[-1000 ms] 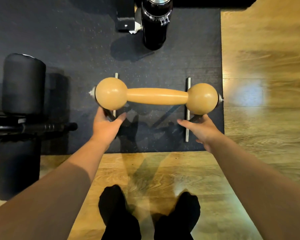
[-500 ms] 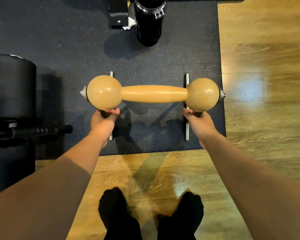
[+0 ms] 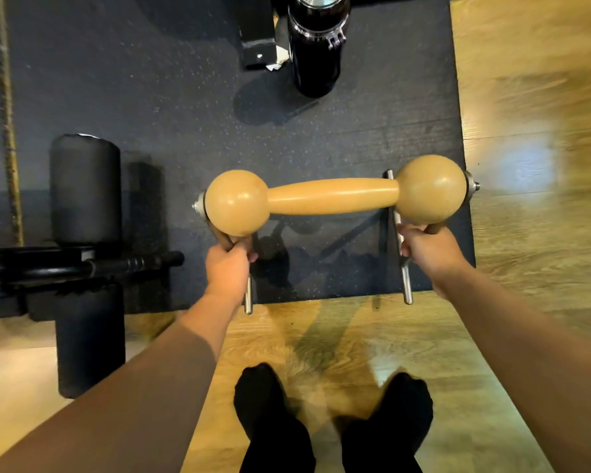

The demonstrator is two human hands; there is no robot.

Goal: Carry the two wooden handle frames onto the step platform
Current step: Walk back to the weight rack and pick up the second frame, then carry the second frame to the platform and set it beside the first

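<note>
A wooden handle frame (image 3: 331,197) lies crosswise in front of me: a tan bar with a ball at each end, on metal legs with steel foot rails (image 3: 405,285). My left hand (image 3: 228,264) is closed around the leg under the left ball. My right hand (image 3: 425,249) is closed around the leg under the right ball. The frame looks lifted and slightly tilted, right end higher, above the dark rubber mat (image 3: 171,107). A second frame and the step platform are not in view.
A black bottle (image 3: 318,46) stands on the mat beyond the frame, beside a black post base (image 3: 256,32). Black padded rollers (image 3: 84,189) and a bar of gym equipment sit at the left. Wooden floor (image 3: 526,80) lies right and near me; my black-socked feet (image 3: 331,418) are below.
Both hands went from open beside the frame's legs to closed around them. The frame has risen and shifted right and towards me, its foot rails now reaching past the mat's near edge.
</note>
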